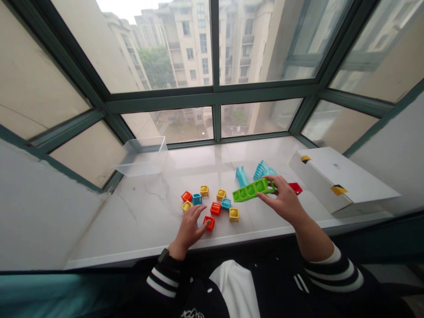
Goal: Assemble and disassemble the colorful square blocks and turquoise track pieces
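My right hand [283, 201] grips one end of a long green tray with square slots [250, 191], lifted a little above the marble sill. My left hand [191, 227] rests on the sill with fingers closing round a red cube [208, 222]. Several small cubes lie in front of it: red [186, 196], blue [197, 199], yellow [204, 190], yellow [221, 194], red [215, 208], blue [226, 203] and yellow [233, 214]. A yellow cube [186, 206] sits just beyond my left fingers.
A clear plastic tub [145, 154] stands at the back left of the sill. A white box [341, 179] lies at the right. Light blue ribbed pieces [256, 172] and a red piece [296, 188] lie behind the green tray. Window panes wall the far side.
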Motion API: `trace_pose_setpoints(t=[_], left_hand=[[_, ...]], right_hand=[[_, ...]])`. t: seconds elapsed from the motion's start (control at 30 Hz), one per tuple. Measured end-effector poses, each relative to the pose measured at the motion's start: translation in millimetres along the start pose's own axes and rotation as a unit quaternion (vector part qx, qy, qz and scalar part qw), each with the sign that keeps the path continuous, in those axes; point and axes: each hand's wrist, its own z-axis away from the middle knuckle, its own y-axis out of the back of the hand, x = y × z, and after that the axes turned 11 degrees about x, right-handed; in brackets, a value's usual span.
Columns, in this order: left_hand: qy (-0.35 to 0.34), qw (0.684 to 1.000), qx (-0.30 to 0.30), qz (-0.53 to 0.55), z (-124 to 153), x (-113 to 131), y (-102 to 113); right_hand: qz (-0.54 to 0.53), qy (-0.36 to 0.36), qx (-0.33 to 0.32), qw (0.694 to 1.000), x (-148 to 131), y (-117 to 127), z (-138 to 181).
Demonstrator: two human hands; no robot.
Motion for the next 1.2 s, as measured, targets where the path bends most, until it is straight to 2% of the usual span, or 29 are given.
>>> trace_pose_setpoints(t=[0.07,0.2,0.33,0.5,0.6,0.67,0.8,0.9,1.07,1.2], left_hand=[[-0.01,0.999,0.027,0.014,-12,20,3],[-0.033,0.999,0.003,0.022,-34,47,7],[-0.058,0.998,-0.038,0.014,-34,40,10],[-0.073,0.994,-0.064,-0.053,-17,26,13],[-0.077,0.994,-0.053,-0.065,-11,21,13],[-0.045,0.995,-0.023,-0.081,-13,16,15],[0.081,0.985,0.038,-0.146,-28,7,19],[0.118,0.975,0.004,-0.187,-48,10,15],[0.108,0.973,-0.081,-0.187,-77,16,-11],[0.136,0.969,-0.1,-0.183,-85,9,-30]], right_hand=[[-0.042,-0.004,-0.01,0.999,-13,-11,4],[-0.134,-0.011,-0.079,0.988,-31,-46,20],[-0.132,-0.015,-0.14,0.981,-32,-70,34],[-0.024,0.113,-0.234,0.965,-32,-89,38],[0.023,0.136,-0.264,0.955,-37,-99,37],[0.04,0.125,-0.262,0.956,-38,-102,36],[0.054,0.058,-0.22,0.972,-30,-98,37],[0.055,0.022,-0.19,0.98,-18,-93,42],[0.042,0.005,-0.164,0.985,-8,-86,54],[0.039,0.0,-0.159,0.987,-1,-82,63]])
